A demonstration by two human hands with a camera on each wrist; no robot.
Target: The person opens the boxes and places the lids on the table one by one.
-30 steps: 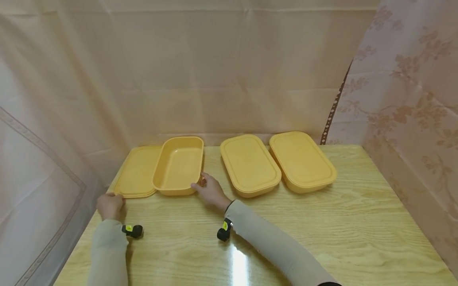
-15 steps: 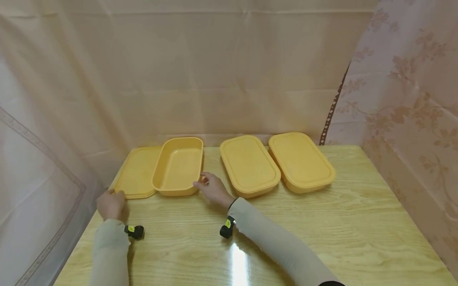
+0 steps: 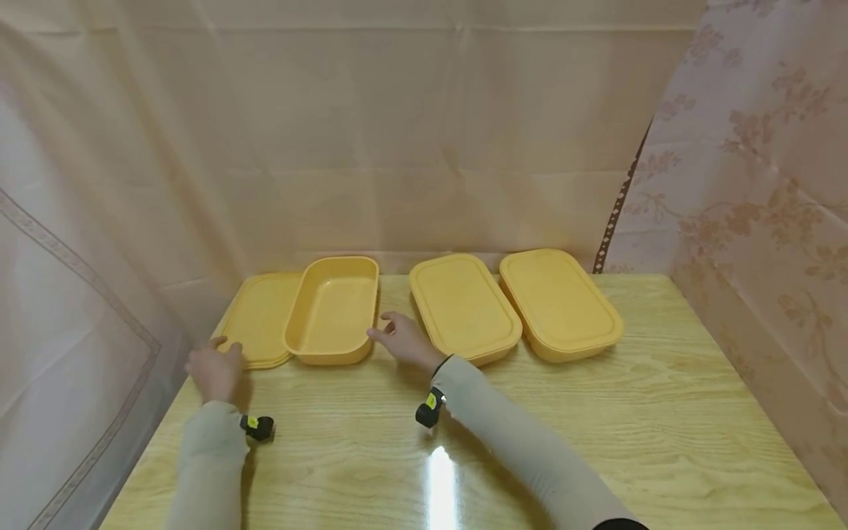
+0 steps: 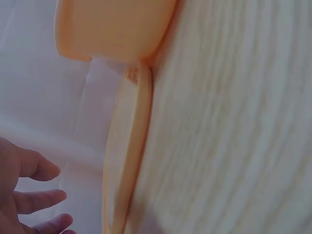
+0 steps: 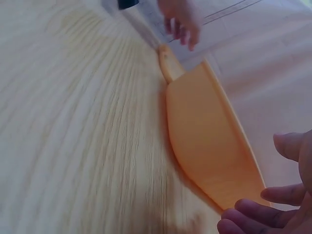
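An uncovered yellow rectangular food container point(image 3: 334, 309) stands at the back left of the table, its inside bare. Left of it a matching yellow lid point(image 3: 260, 316) lies flat, its right side partly hidden behind the container. My left hand point(image 3: 216, 370) is over the lid's near left corner, holding nothing. In the left wrist view its loosely bent fingers point(image 4: 41, 200) are apart from the lid point(image 4: 127, 146). My right hand point(image 3: 405, 341) is at the container's near right corner, thumb and fingers spread. The right wrist view shows its fingertips close by the container's wall point(image 5: 207, 131).
Two lidded yellow containers stand to the right, one nearer the middle point(image 3: 466, 308) and one farther right point(image 3: 559, 302). They sit side by side on the wood-grain table point(image 3: 662, 412). A beige curtain point(image 3: 424, 132) hangs behind the table's back edge.
My left hand has let go of the lid's corner and risen slightly to the right, fingers spreading. My right hand has drawn back a little right from the container, its fingers opening.
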